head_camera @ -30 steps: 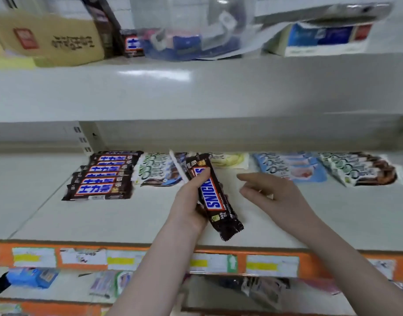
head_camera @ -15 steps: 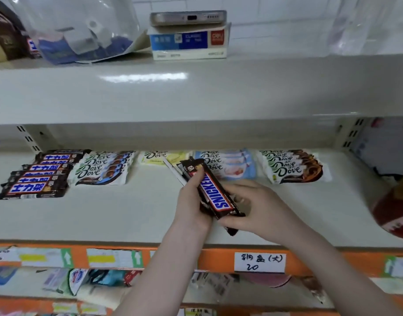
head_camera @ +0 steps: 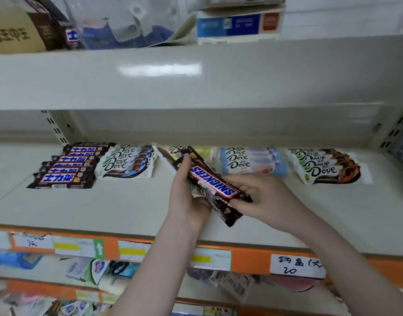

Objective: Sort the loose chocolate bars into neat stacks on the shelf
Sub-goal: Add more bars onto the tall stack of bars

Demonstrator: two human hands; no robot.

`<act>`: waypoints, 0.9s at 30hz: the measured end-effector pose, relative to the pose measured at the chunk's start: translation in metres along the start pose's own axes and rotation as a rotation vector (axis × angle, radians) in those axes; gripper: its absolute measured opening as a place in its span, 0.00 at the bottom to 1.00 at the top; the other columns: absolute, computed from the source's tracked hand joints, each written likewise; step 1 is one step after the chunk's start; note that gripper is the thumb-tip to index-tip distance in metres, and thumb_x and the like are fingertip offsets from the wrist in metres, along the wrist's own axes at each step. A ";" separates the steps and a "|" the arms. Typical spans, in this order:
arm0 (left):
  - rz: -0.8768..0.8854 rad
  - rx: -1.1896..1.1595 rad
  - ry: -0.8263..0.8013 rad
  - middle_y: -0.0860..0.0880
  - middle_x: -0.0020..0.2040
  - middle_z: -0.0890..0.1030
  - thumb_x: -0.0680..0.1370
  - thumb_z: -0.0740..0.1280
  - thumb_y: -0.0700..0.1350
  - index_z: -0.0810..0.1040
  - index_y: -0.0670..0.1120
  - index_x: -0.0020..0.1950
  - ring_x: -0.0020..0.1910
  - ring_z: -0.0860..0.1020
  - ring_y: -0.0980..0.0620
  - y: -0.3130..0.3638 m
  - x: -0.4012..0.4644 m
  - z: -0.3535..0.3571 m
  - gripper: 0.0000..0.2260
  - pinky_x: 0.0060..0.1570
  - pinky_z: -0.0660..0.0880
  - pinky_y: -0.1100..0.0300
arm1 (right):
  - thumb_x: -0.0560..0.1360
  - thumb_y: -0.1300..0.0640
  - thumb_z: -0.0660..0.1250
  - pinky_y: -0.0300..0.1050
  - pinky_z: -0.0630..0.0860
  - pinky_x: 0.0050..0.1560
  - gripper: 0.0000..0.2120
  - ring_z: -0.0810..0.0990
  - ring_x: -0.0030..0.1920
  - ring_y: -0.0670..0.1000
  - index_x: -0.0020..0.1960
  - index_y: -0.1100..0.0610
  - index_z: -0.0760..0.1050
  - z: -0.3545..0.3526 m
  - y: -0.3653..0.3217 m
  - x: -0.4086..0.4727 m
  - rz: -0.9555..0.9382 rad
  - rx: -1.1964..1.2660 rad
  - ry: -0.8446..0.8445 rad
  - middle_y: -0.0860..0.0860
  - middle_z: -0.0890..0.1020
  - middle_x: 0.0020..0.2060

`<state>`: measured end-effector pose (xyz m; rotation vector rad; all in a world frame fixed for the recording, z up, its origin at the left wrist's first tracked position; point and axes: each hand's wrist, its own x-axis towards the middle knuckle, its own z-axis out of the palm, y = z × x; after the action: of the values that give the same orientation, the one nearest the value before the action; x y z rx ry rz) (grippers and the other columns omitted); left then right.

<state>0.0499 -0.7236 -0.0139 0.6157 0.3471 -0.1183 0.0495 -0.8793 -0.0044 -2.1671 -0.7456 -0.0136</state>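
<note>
My left hand [head_camera: 186, 199] holds a bundle of bars above the white shelf [head_camera: 104, 208], with a brown Snickers bar [head_camera: 213, 184] on top and a pale wrapper showing underneath. My right hand [head_camera: 264, 199] pinches the lower right end of that Snickers bar. On the shelf behind lie a stack of brown Snickers bars [head_camera: 65, 166] at the left, a white-blue Dove stack [head_camera: 127, 163], a yellowish Dove pile [head_camera: 202, 151] partly hidden by the held bars, a light-blue Dove stack [head_camera: 250, 161] and a brown-green Dove stack [head_camera: 328, 166].
An upper shelf [head_camera: 196, 76] overhangs the work shelf and carries a blue-white box [head_camera: 237, 23], a clear plastic bag [head_camera: 127, 21] and a tan box [head_camera: 11, 33]. An orange price strip [head_camera: 248, 261] with paper labels runs along the front edge. Lower shelves hold mixed packets.
My right hand came in from open beside the bundle and took hold of the Snickers bar's lower end. The camera view swung right, then back left and closer.
</note>
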 end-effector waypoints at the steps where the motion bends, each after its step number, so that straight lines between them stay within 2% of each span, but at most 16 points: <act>1: -0.009 -0.013 0.010 0.44 0.41 0.75 0.71 0.67 0.58 0.74 0.44 0.51 0.47 0.75 0.46 0.010 -0.002 -0.008 0.19 0.61 0.71 0.51 | 0.69 0.59 0.68 0.33 0.75 0.46 0.24 0.78 0.46 0.37 0.57 0.35 0.71 0.009 -0.006 0.005 -0.001 -0.020 -0.004 0.37 0.82 0.45; 4: -0.010 -0.037 0.035 0.43 0.45 0.73 0.72 0.67 0.56 0.72 0.44 0.54 0.51 0.72 0.45 0.046 -0.009 -0.036 0.19 0.63 0.68 0.50 | 0.69 0.55 0.68 0.41 0.73 0.49 0.21 0.77 0.46 0.41 0.59 0.38 0.73 0.042 -0.028 0.026 0.001 -0.064 -0.032 0.43 0.81 0.47; 6: -0.008 -0.059 0.021 0.43 0.46 0.74 0.73 0.66 0.56 0.72 0.45 0.55 0.49 0.74 0.46 0.077 -0.014 -0.060 0.18 0.62 0.69 0.50 | 0.67 0.52 0.72 0.35 0.70 0.50 0.23 0.75 0.48 0.39 0.60 0.40 0.74 0.069 -0.047 0.044 -0.015 -0.082 -0.054 0.42 0.79 0.47; 8: -0.024 -0.097 -0.012 0.42 0.50 0.76 0.72 0.67 0.56 0.73 0.43 0.58 0.51 0.76 0.44 0.113 -0.020 -0.086 0.21 0.60 0.71 0.48 | 0.64 0.50 0.74 0.27 0.66 0.49 0.26 0.72 0.49 0.36 0.60 0.39 0.73 0.101 -0.070 0.064 -0.028 -0.105 -0.051 0.39 0.77 0.48; 10: -0.020 -0.075 -0.019 0.41 0.55 0.77 0.71 0.68 0.56 0.74 0.43 0.60 0.54 0.77 0.43 0.152 -0.024 -0.112 0.24 0.55 0.73 0.49 | 0.64 0.52 0.75 0.22 0.62 0.50 0.27 0.71 0.50 0.34 0.60 0.38 0.72 0.134 -0.092 0.084 -0.031 -0.100 -0.001 0.37 0.74 0.48; 13: 0.014 -0.064 -0.099 0.41 0.64 0.76 0.67 0.69 0.58 0.73 0.43 0.67 0.62 0.75 0.41 0.207 -0.032 -0.150 0.32 0.63 0.69 0.46 | 0.67 0.57 0.74 0.23 0.64 0.50 0.24 0.71 0.51 0.34 0.58 0.39 0.73 0.181 -0.123 0.111 -0.071 -0.067 0.063 0.37 0.73 0.48; 15: 0.032 -0.038 -0.148 0.39 0.62 0.78 0.70 0.66 0.61 0.73 0.43 0.66 0.61 0.76 0.40 0.237 -0.036 -0.169 0.31 0.62 0.69 0.45 | 0.68 0.59 0.73 0.26 0.67 0.50 0.20 0.74 0.50 0.36 0.56 0.44 0.77 0.203 -0.143 0.127 -0.108 -0.052 0.106 0.39 0.76 0.47; 18: 0.019 -0.034 -0.126 0.38 0.59 0.79 0.70 0.65 0.63 0.75 0.42 0.65 0.59 0.78 0.39 0.271 -0.038 -0.194 0.32 0.61 0.71 0.45 | 0.69 0.59 0.72 0.32 0.72 0.50 0.16 0.77 0.49 0.39 0.53 0.43 0.78 0.225 -0.167 0.143 -0.126 -0.025 0.150 0.40 0.80 0.46; 21: 0.009 -0.043 -0.098 0.40 0.55 0.82 0.65 0.69 0.63 0.77 0.43 0.62 0.53 0.81 0.41 0.297 -0.038 -0.212 0.33 0.50 0.77 0.49 | 0.71 0.60 0.69 0.37 0.74 0.46 0.12 0.79 0.44 0.42 0.51 0.46 0.79 0.240 -0.181 0.155 -0.082 0.065 0.177 0.43 0.82 0.43; 23: 0.021 -0.071 -0.063 0.41 0.49 0.84 0.62 0.73 0.58 0.80 0.44 0.55 0.45 0.83 0.43 0.309 -0.036 -0.221 0.27 0.42 0.80 0.51 | 0.74 0.62 0.65 0.36 0.73 0.42 0.13 0.78 0.39 0.44 0.48 0.43 0.78 0.246 -0.186 0.161 -0.054 0.153 0.208 0.46 0.82 0.39; 25: 0.040 -0.035 0.006 0.44 0.40 0.85 0.64 0.74 0.50 0.79 0.44 0.45 0.35 0.83 0.47 0.317 -0.032 -0.229 0.14 0.36 0.81 0.54 | 0.75 0.63 0.63 0.35 0.71 0.37 0.15 0.77 0.37 0.45 0.47 0.42 0.78 0.251 -0.189 0.167 -0.027 0.211 0.217 0.48 0.83 0.39; 27: 0.030 0.039 0.046 0.47 0.36 0.84 0.69 0.72 0.44 0.77 0.44 0.44 0.30 0.82 0.50 0.322 -0.030 -0.234 0.07 0.36 0.80 0.58 | 0.76 0.63 0.62 0.35 0.71 0.34 0.13 0.78 0.36 0.46 0.48 0.46 0.79 0.257 -0.190 0.171 -0.005 0.234 0.196 0.50 0.83 0.41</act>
<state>0.0233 -0.3254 -0.0057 0.6627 0.3803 -0.0824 0.0325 -0.5171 0.0034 -1.9089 -0.6084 -0.1336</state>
